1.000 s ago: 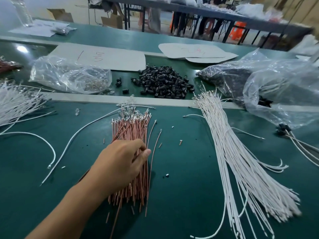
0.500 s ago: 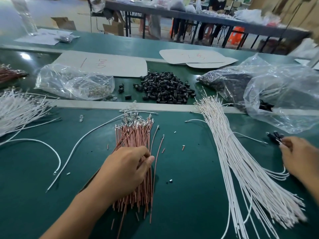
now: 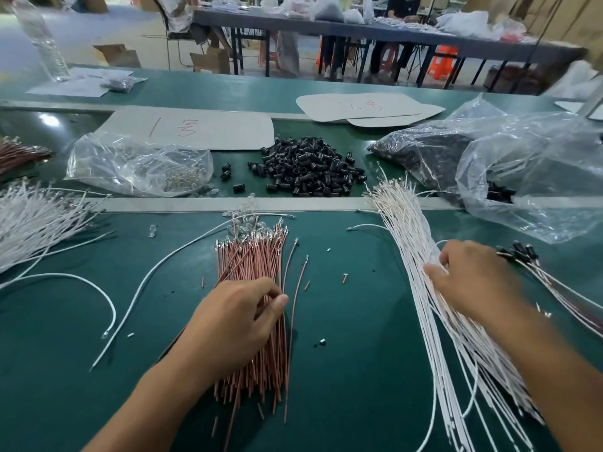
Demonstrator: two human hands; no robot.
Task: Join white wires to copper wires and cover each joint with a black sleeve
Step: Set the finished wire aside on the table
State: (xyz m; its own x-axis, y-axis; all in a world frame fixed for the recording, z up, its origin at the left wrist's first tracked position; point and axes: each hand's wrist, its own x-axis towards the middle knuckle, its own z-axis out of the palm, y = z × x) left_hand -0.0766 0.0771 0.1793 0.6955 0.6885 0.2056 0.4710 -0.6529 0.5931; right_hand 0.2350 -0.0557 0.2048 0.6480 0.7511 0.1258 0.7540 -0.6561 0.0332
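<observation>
A bundle of copper wires (image 3: 254, 259) lies on the green table, metal terminals at its far end. My left hand (image 3: 235, 321) rests on the middle of that bundle, thumb and fingertips pinching into the strands. To the right runs a long fanned bundle of white wires (image 3: 401, 230). My right hand (image 3: 473, 282) sits on it, with curled fingers and thumb pinching white wires at its left edge. A heap of black sleeves (image 3: 310, 171) lies beyond the table's dividing strip. Joined wires with black sleeves (image 3: 522, 251) lie just right of my right hand.
A clear bag of metal terminals (image 3: 140, 168) sits at back left, and large clear bags (image 3: 528, 171) with black sleeves at back right. More white wires (image 3: 32, 220) fan at the left edge. Two loose white wires (image 3: 107, 305) curve across the table. Small scraps dot the mat.
My right hand came into view from the right and moved left onto the white wire bundle. My left hand stayed on the copper bundle. The view tilted down slightly.
</observation>
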